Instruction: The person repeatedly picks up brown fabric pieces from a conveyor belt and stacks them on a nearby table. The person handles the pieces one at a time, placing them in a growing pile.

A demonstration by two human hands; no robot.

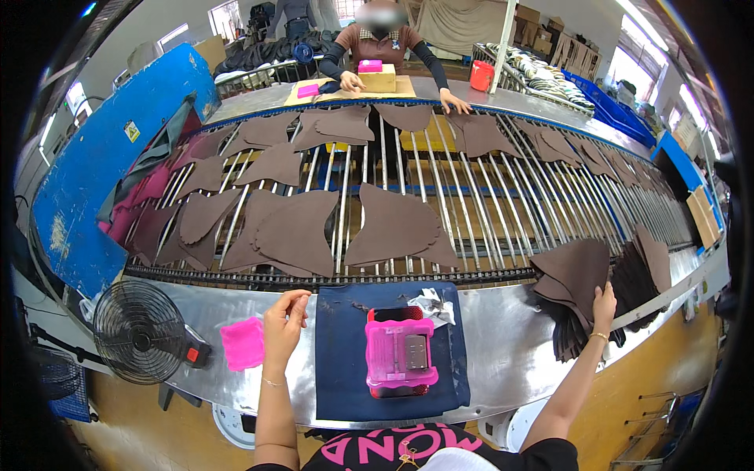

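Observation:
On the right, my right hand [604,306] grips the edge of a brown cut fabric piece [577,271] at the stack of brown pieces [577,337] by the table edge. My left hand [287,314] is raised over the metal table [298,377], its fingers curled together with nothing visible in them. Between my hands a pink scalloped tray [385,345] holding a small dark block [416,352] sits on a red container [393,313], on a dark blue cloth [338,369]. Left of my left hand lies a pink square piece [243,344].
Ahead, a conveyor of metal rods [471,212] carries several brown pieces [397,224]. Across it, a person [385,47] touches a piece there. A black fan [141,334] stands at left, by a blue machine housing [86,173]. Another brown stack [652,259] lies far right.

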